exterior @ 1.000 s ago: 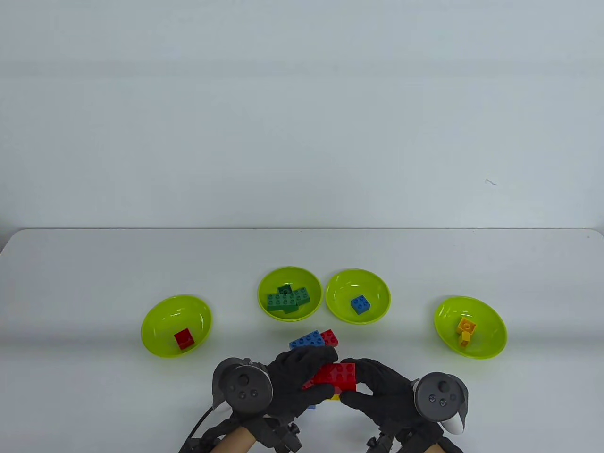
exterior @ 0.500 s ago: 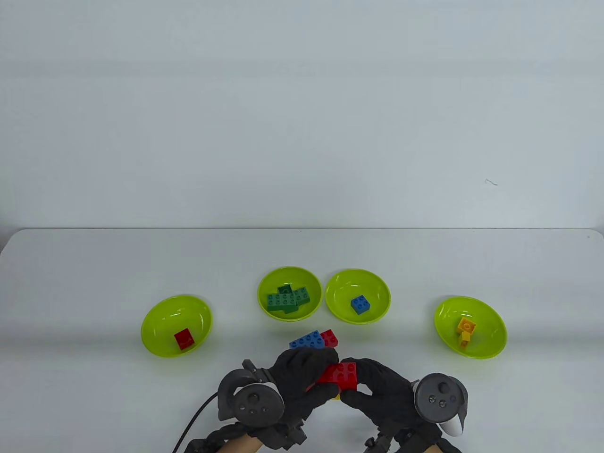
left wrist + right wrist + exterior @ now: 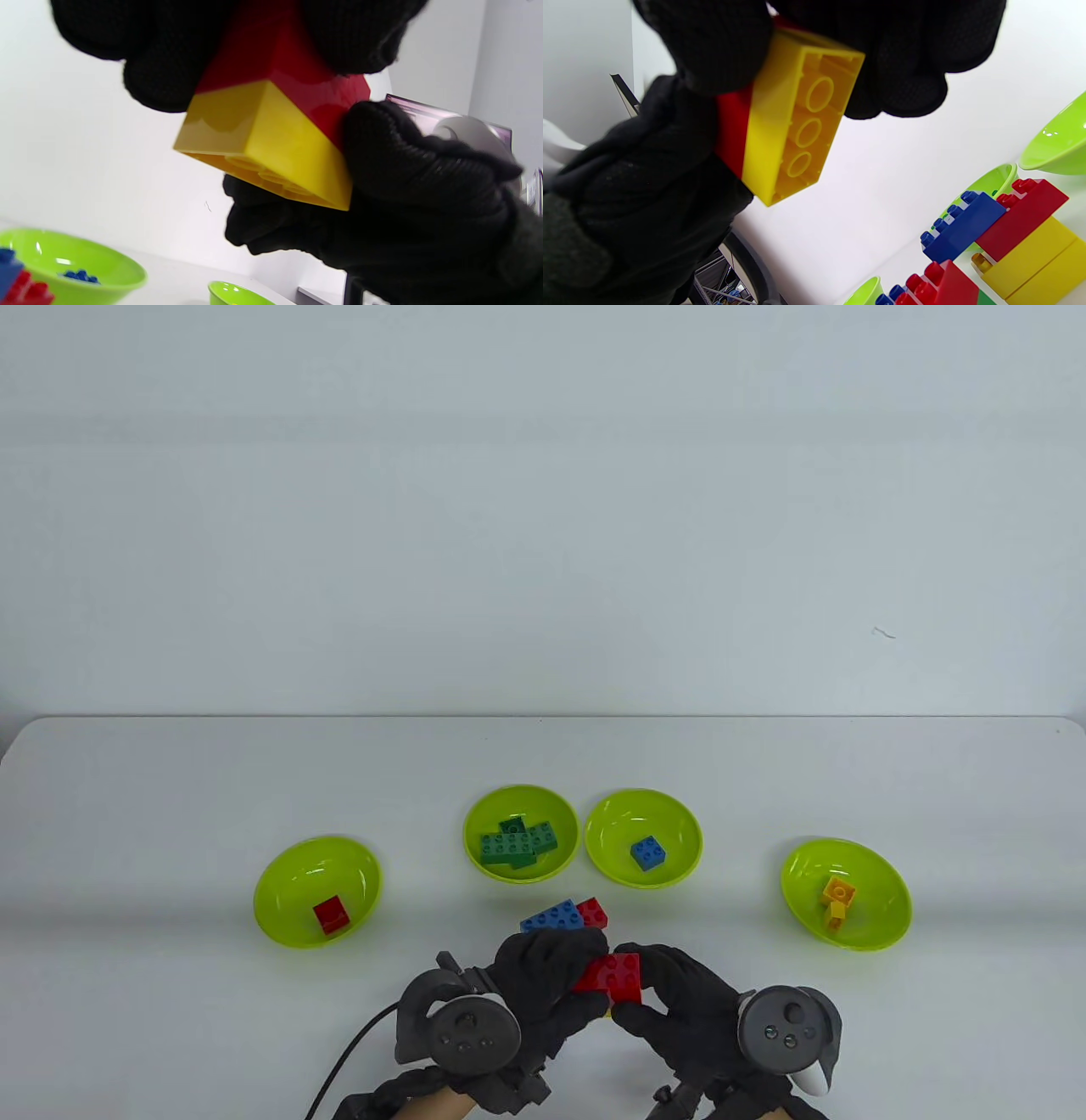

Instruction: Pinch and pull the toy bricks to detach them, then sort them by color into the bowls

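Both gloved hands hold one small stack above the table's front edge, a red brick (image 3: pixel 612 976) pressed onto a yellow brick (image 3: pixel 271 148). My left hand (image 3: pixel 551 976) grips the stack's left side, fingers curled over the red brick (image 3: pixel 271 55). My right hand (image 3: pixel 657 993) pinches its right side between thumb and fingers. In the right wrist view the yellow brick (image 3: pixel 797 123) shows its hollow underside, with the red brick (image 3: pixel 734 127) behind it. A cluster of joined blue, red and yellow bricks (image 3: pixel 564 914) lies just beyond the hands.
Four lime bowls stand in a row: a bowl (image 3: pixel 280 916) with a red brick, a bowl (image 3: pixel 475 814) with several green bricks, a bowl (image 3: pixel 683 823) with a blue brick, and a bowl (image 3: pixel 887 891) with yellow bricks. A cable (image 3: pixel 348 1060) trails from the left wrist.
My left hand and its tracker have shifted right, closing in on the stack. The red brick has tilted a little, and the right tracker has dipped slightly.
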Available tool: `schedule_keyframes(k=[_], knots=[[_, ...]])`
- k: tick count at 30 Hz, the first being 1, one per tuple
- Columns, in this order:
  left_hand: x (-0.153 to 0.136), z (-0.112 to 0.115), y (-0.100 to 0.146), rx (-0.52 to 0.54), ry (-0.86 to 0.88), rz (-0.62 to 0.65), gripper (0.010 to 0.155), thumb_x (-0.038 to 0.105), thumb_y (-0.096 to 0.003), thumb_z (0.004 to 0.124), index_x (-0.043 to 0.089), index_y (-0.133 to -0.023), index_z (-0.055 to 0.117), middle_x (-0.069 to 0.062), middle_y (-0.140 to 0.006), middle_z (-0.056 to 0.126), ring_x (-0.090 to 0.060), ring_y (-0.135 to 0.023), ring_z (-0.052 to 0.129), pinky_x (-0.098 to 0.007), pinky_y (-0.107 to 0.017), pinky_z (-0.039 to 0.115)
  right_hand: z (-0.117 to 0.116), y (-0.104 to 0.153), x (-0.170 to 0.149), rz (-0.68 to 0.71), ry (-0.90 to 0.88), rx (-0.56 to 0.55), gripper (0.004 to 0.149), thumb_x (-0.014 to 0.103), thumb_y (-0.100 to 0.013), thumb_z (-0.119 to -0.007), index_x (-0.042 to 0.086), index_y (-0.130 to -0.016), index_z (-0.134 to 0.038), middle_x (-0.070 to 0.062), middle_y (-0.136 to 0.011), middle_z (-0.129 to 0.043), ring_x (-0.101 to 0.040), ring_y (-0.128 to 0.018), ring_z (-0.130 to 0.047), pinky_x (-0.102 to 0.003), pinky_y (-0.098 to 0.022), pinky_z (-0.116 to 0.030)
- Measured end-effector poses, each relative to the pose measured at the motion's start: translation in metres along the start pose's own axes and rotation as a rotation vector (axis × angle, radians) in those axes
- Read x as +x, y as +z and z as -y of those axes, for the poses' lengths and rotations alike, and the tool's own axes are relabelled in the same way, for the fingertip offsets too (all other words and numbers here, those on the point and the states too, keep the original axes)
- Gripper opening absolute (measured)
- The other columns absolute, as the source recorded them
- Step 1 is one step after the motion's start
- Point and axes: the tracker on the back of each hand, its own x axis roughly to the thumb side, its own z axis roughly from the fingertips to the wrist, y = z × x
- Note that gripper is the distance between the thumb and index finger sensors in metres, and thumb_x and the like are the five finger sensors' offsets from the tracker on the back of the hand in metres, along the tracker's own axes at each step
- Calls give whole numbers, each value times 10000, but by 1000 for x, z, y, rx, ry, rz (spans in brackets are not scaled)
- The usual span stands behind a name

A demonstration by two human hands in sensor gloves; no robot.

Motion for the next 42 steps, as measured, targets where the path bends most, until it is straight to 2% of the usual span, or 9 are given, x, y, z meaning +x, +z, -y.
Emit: schedule_keyframes(k=[6,11,16,20,26,31,34,40,42], knots=[[-7,0,-1,-37,112,-79,630,357,-455,771,-66,-920,722,-317,-795,871,-451,-662,916,-617,-547,700,-2,-1,-2,-5,-9,16,607,380,-442,-776,27,-935,-752,-214,-854,-856,-390,-728,-890,-562,-644,-667],[8,1,1,14,-186,52,643,392,-453,751,-35,-933,717,-283,-808,879,-411,-678,928,-584,-561,720,0,-2,-2,-19,-13,11,609,379,-434,-784,36,-936,-748,-211,-863,-851,-394,-731,-888,-563,-642,-666],[-3,-1,-2,-44,97,-86,631,359,-458,771,-64,-924,723,-315,-794,870,-442,-663,912,-610,-553,694,1,-1,0,1,-1,14,608,376,-441,-777,23,-936,-754,-218,-856,-856,-396,-730,-889,-565,-642,-668],[-8,-2,-2,-56,107,-100,631,362,-455,775,-61,-920,729,-311,-789,878,-439,-658,919,-607,-548,703,-3,-1,-3,-22,-28,16,607,373,-442,-781,22,-937,-753,-220,-856,-856,-397,-727,-890,-564,-640,-669],[9,1,1,4,-234,66,641,395,-453,751,-26,-935,720,-276,-813,881,-406,-684,929,-579,-568,719,-2,-2,-3,-27,-25,19,609,369,-433,-790,35,-940,-742,-216,-872,-844,-403,-737,-882,-567,-643,-662],[-4,-1,-2,-62,71,-91,631,359,-456,774,-62,-924,728,-313,-793,876,-441,-662,915,-608,-553,697,1,-2,-1,2,15,29,610,369,-440,-783,19,-938,-751,-223,-861,-852,-401,-731,-889,-569,-638,-671],[-9,-3,-3,-80,111,-115,629,358,-455,780,-61,-921,731,-315,-793,877,-443,-661,915,-608,-550,698,-2,-2,-1,-15,0,30,613,371,-442,-784,18,-942,-748,-224,-860,-852,-399,-728,-891,-566,-636,-675],[10,-3,0,-12,-253,63,640,402,-443,776,-25,-920,747,-270,-791,909,-394,-658,953,-572,-555,738,-1,-3,-2,-29,-15,30,608,362,-438,-790,27,-943,-737,-225,-873,-840,-409,-731,-885,-573,-633,-669],[9,-4,-1,-13,-216,44,638,409,-446,772,-19,-919,748,-260,-789,915,-383,-656,958,-566,-552,747,1,-2,-1,-13,-4,26,605,363,-439,-789,32,-944,-737,-218,-875,-841,-404,-738,-882,-570,-640,-666]])
